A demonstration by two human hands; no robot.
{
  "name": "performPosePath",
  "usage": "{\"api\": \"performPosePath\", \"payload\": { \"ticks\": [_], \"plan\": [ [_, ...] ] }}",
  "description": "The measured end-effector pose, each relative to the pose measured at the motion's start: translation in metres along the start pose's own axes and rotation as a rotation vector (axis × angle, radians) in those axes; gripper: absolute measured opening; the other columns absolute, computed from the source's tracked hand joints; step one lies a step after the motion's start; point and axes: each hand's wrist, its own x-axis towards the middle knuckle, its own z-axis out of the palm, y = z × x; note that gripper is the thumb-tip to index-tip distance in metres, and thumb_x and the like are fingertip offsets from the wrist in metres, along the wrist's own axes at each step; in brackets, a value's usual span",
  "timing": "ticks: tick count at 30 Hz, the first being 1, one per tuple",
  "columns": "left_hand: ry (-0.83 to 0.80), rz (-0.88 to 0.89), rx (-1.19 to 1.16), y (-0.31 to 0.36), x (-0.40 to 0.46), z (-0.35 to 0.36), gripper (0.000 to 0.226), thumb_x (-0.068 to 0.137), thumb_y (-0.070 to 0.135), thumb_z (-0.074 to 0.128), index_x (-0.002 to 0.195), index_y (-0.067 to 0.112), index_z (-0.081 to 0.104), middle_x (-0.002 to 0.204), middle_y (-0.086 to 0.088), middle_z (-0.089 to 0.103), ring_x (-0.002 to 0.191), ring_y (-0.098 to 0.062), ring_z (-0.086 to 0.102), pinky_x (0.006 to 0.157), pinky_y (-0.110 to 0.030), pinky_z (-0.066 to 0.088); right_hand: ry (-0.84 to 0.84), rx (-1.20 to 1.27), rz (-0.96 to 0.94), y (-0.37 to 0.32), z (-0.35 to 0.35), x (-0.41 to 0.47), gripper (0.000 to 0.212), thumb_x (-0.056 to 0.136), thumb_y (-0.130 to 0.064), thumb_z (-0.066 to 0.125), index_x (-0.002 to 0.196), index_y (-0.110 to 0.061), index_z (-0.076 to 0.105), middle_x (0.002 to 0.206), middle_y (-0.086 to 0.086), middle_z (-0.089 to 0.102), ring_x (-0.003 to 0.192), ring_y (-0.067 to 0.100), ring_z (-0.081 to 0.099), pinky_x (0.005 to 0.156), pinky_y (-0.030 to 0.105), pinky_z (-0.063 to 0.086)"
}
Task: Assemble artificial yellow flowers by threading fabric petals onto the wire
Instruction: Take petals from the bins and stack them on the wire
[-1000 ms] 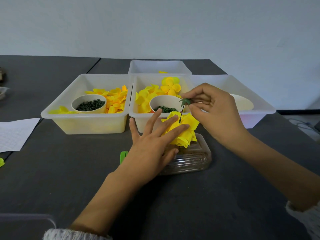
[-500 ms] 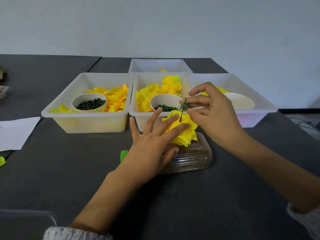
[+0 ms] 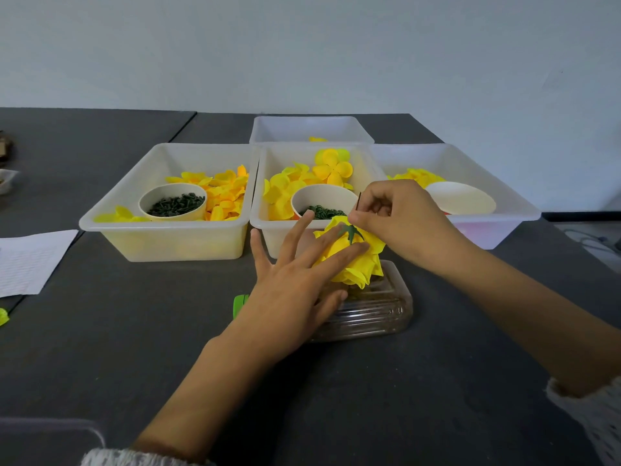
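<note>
Sliding down the wire (image 3: 359, 200), the green calyx (image 3: 350, 232) now sits against the back of the yellow flower (image 3: 353, 260), where half a second ago it rode higher, close under the right hand's fingertips; the wire's bare tip now pokes up above that hand.

By the look of it this bloom is nearly finished: several fabric layers are already stacked and the calyx is seated, so probably only a final snug push or a locking piece remains before it is set aside. Plenty of loose petals (image 3: 215, 191) wait in the tubs, so more flowers are left to make.

Across the upper middle of the frame stand the white tubs (image 3: 111, 216), with cups of dark green bits (image 3: 176, 205) inside. Just below centre a clear plastic box (image 3: 379, 311) lies on the dark table (image 3: 134, 331), and the flower rests on top of it.

At centre, the left hand (image 3: 289, 290) lies flat with fingers straight and spread, pressing the flower's left side. At right of centre, the right hand (image 3: 400, 220) has its fingers curled, pinching the wire just above the calyx.
</note>
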Motion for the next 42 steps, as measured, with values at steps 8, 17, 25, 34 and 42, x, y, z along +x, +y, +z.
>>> {"api": "performPosePath", "payload": {
  "ticks": [8,17,25,34,42],
  "plan": [
    [-0.065,0.042,-0.034,-0.005,-0.002,-0.005,0.065,0.099,0.052,0.041,0.147,0.062,-0.003,0.166,0.010,-0.007,0.147,-0.022,-0.030,0.105,-0.079,-0.007,-0.105,-0.083,0.068,-0.007,-0.001,0.005,0.025,0.078,-0.017,0.076,0.058,-0.020,0.062,0.053,-0.010,0.056,0.050,0.003,0.048,0.051,0.018,0.034],
    [-0.048,0.070,-0.049,-0.005,-0.001,-0.004,0.062,0.094,0.058,0.037,0.147,0.062,0.006,0.166,0.008,-0.003,0.148,-0.022,-0.028,0.105,-0.079,-0.007,0.049,-0.100,0.126,-0.007,0.014,-0.006,0.029,0.081,-0.029,0.075,0.057,-0.020,0.061,0.060,-0.006,0.061,0.061,0.010,0.055,0.060,0.027,0.041],
    [0.255,-0.005,-0.734,0.004,-0.012,-0.005,0.035,0.093,0.033,0.054,0.126,0.037,0.065,0.155,0.010,0.038,0.152,-0.019,0.010,0.115,-0.067,0.011,0.064,0.003,0.180,0.000,0.022,-0.010,0.028,0.080,-0.024,0.076,0.059,-0.021,0.058,0.052,-0.012,0.051,0.056,0.010,0.049,0.070,0.035,0.043],
    [0.619,-0.303,-1.068,0.005,-0.011,-0.014,0.029,0.088,0.004,0.043,0.102,0.008,0.069,0.112,-0.009,0.065,0.112,-0.012,0.057,0.091,-0.017,0.040,0.057,0.043,0.185,0.006,0.029,-0.016,0.029,0.082,-0.026,0.074,0.061,-0.021,0.055,0.043,-0.014,0.047,0.050,0.003,0.038,0.075,0.035,0.035],
    [0.697,-0.478,-1.147,0.013,-0.019,-0.043,0.029,0.086,0.016,0.046,0.104,0.013,0.069,0.109,-0.004,0.065,0.094,-0.001,0.057,0.076,-0.010,0.042,0.040,-0.121,0.149,-0.006,0.022,-0.017,0.029,0.083,-0.029,0.074,0.060,-0.021,0.058,0.055,-0.011,0.050,0.062,0.016,0.052,0.076,0.036,0.045]
  ]
}}
